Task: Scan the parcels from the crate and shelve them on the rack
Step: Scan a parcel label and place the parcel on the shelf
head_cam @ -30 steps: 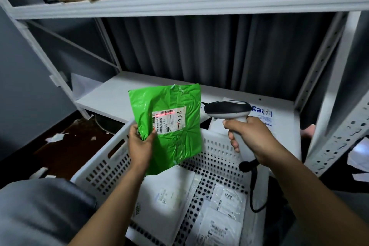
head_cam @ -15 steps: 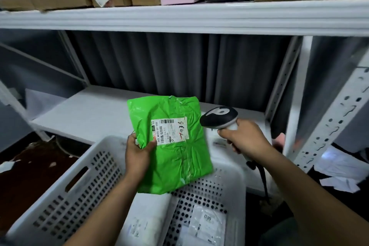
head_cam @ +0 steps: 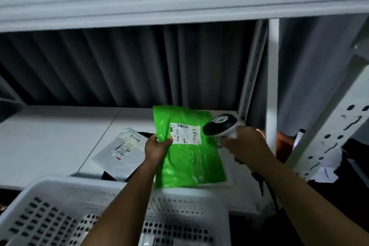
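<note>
My left hand (head_cam: 156, 147) pinches the left edge of a green plastic parcel (head_cam: 189, 158) with a white label, holding it over the right part of the rack's white lower shelf (head_cam: 50, 140). My right hand (head_cam: 246, 146) grips a black-and-white barcode scanner (head_cam: 220, 126) just right of the parcel's label, its cable trailing down. The white perforated crate (head_cam: 60, 205) stands below in front of the shelf, my arms reaching over it.
A grey bagged parcel (head_cam: 121, 150) lies on the shelf left of the green one, with something black under it. The upper shelf board (head_cam: 179, 0) runs overhead. White rack uprights (head_cam: 272, 86) stand at right, with a perforated post (head_cam: 329, 126) nearer.
The green parcel has moved forward from above the crate to over the lower shelf. The scanner's red line on the label has gone. My view has swung forward, showing less of the crate.
</note>
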The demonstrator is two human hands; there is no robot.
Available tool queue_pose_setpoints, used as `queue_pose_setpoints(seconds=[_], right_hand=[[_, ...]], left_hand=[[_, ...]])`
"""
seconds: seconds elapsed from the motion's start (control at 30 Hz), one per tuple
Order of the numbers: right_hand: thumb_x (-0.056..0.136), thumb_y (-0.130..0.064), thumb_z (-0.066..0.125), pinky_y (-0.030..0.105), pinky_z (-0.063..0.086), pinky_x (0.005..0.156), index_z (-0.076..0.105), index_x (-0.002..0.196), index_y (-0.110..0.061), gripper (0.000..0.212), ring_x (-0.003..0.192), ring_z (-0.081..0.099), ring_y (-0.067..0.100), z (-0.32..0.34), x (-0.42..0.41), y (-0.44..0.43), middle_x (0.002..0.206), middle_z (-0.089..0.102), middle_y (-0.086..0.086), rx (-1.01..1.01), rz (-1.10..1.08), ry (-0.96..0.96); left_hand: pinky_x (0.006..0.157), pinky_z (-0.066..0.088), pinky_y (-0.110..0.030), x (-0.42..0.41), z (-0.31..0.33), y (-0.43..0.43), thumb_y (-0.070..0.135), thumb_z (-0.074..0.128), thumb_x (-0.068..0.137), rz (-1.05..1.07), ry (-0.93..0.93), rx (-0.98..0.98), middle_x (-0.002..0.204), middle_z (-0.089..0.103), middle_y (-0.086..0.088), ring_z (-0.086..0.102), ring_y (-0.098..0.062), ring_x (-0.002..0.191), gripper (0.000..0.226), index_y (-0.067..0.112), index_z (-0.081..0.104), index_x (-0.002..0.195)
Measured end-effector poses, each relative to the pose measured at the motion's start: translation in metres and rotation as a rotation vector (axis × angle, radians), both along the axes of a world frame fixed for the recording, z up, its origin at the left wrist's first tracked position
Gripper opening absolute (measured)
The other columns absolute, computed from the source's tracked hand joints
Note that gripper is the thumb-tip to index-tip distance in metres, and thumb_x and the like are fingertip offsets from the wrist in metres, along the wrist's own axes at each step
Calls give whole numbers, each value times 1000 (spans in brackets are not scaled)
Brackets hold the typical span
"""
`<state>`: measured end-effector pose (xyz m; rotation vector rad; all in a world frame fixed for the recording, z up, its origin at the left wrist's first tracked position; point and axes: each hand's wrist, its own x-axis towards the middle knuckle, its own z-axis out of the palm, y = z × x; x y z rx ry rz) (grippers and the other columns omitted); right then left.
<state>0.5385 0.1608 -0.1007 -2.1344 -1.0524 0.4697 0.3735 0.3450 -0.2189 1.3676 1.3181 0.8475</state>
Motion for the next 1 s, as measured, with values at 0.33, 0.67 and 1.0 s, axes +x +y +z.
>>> queue_pose_setpoints(seconds=[0.33, 0.67, 1.0], right_hand=[[84, -30, 66, 33, 45, 65, 61, 82, -10, 21, 85, 65, 28, -13, -5, 21, 83, 67, 11, -92, 125, -73], [81, -31, 70, 31, 44, 66, 59, 78, -16, 19, 86, 64, 29, -11, -93, 32, 79, 59, 5, -91, 311, 7], [82, -34, 69, 27, 41, 73, 65, 101, -11, 30, 105, 63, 30, -69, -205, 22, 110, 67, 14, -256, 660, -26]], left_hand=[[66, 59, -30, 18, -41, 62, 9, 81, 76, -135, 132, -55, 100, 71, -19, 68, -29, 79, 37, -4, 67, 108], [93, 45, -25, -94, -19, -7, 4, 69, 85, -153, 306, 197, 110, 64, 0, 60, -15, 99, 31, 8, 66, 116], [88, 41, -19, -273, -129, -132, 17, 70, 87, -140, 704, -103, 128, 62, -8, 60, -21, 110, 45, 9, 58, 129]])
